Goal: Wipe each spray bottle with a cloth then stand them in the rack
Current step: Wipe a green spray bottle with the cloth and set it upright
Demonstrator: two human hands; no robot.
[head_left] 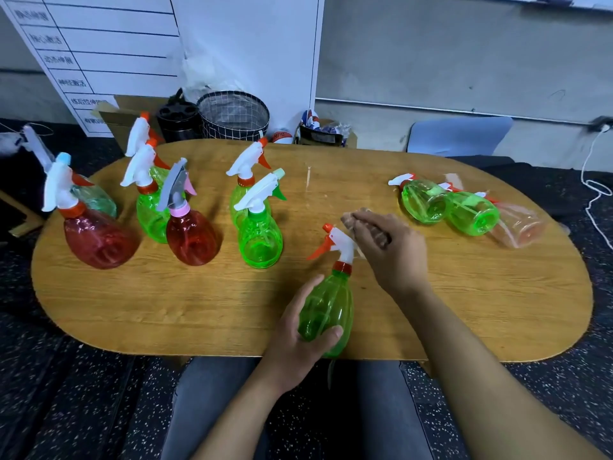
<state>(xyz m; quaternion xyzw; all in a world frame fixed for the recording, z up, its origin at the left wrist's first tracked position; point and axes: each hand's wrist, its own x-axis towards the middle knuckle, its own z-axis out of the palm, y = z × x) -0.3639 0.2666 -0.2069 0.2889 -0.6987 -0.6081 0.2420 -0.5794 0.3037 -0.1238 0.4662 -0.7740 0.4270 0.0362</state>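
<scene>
My left hand (298, 340) grips the body of a green spray bottle (328, 310), tilted over the near edge of the wooden table (166, 300). Its white head with red trigger (338, 244) points left. My right hand (388, 250) sits against that head, fingers curled and blurred, holding a thin pale translucent cloth (360, 255). Several red and green bottles stand at the left, among them a red one (96, 240) and a green one (260, 240). At the right, two green bottles (423, 200) and a pink one (517, 227) lie on their sides.
Behind the table stand a black grid-patterned basket (232, 116), a black holder (179, 119) and a cardboard box (112, 117). A blue chair (461, 136) is at the back right. A white cable (597, 194) hangs at the far right. My knees are under the near edge.
</scene>
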